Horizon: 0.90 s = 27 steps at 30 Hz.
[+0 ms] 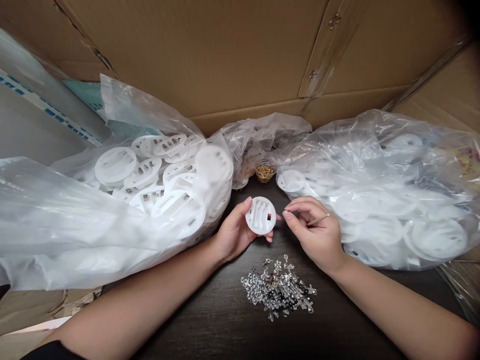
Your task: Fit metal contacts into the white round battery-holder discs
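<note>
My left hand (pixel 238 226) is closed round the edge of a round white plastic battery holder (pixel 260 216), its slotted side turned up. The holder has long battery channels and a small rectangular cutout near its right side. Just right of it, my right hand (pixel 317 230) has thumb and forefinger pinched together; anything at the fingertips is too small to make out. A thin tan stick-like piece (pixel 318 219) shows across its curled fingers. Below both hands, a heap of small silvery metal battery contacts (pixel 277 290), some with springs, lies on the dark table (pixel 202 320).
A clear plastic bag (pixel 180 200) full of white battery holders stands at left, open toward me. Another bag (pixel 382 210) with round white parts lies at right. Between them sits a small cup of brass-coloured pieces (pixel 264 173). Cardboard (pixel 225 60) walls the back.
</note>
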Available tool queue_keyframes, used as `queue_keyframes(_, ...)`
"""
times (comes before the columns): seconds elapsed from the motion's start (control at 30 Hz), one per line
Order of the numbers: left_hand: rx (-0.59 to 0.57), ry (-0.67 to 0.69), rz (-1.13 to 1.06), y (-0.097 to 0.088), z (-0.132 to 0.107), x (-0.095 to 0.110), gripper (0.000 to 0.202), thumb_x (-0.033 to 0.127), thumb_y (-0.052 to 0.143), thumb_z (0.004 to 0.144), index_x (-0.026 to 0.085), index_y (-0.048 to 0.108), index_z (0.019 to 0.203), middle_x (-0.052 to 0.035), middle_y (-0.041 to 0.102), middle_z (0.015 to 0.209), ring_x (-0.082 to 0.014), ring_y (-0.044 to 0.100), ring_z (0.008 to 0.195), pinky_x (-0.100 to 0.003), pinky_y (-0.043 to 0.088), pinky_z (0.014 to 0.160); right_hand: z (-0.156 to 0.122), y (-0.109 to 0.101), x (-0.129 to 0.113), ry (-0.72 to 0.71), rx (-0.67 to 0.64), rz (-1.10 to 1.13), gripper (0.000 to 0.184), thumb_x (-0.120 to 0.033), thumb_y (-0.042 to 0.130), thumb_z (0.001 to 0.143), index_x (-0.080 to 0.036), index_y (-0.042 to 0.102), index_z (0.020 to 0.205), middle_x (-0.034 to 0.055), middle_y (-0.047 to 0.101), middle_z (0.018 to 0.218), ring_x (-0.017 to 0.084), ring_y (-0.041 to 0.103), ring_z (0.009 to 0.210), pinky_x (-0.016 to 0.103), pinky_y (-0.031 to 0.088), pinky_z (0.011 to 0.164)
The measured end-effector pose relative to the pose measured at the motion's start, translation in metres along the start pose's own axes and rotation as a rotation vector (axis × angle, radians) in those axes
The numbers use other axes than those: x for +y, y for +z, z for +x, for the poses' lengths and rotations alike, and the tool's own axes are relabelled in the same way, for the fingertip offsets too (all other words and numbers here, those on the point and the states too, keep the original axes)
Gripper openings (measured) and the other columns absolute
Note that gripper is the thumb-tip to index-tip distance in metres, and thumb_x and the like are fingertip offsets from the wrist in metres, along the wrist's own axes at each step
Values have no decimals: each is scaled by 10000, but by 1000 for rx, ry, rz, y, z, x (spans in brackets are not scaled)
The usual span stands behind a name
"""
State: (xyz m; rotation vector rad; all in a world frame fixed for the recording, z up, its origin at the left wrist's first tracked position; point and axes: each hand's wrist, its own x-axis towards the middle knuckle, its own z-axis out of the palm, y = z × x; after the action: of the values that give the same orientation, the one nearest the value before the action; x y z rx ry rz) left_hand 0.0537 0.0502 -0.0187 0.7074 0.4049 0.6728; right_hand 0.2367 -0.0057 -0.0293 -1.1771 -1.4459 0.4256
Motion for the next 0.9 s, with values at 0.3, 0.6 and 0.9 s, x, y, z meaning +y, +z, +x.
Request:
queue_keyframes(0.3,-7,-70,112,-2,1,-9,616,716,552,883,119,677,968,-61,667,758,-151,622,637,-252,550,568,-4,2,-7,-40,-18,15,243,-111,737,872,-248,722,1072,13,665,967,66,501,592,241,391,478)
queue_keyframes(0.6,9,-55,216,-1,0,-13,672,785,575,819,121,666,858,-53,643,720,-140,591,618,-247,532,551,-3,3,-8,-114,-4,-44,213,-105,772,844,-222,728,1017,4,664,937,56,467,569,247,395,483)
queue_keyframes(0.9,-33,-40,307,-7,0,-20,685,795,490,863,126,629,821,-50,601,731,-134,574,638,-254,487,606,-3,4,-9,-137,-38,-84,221,-105,778,841,-225,748,1024,12,671,952,65,524,632,241,422,515)
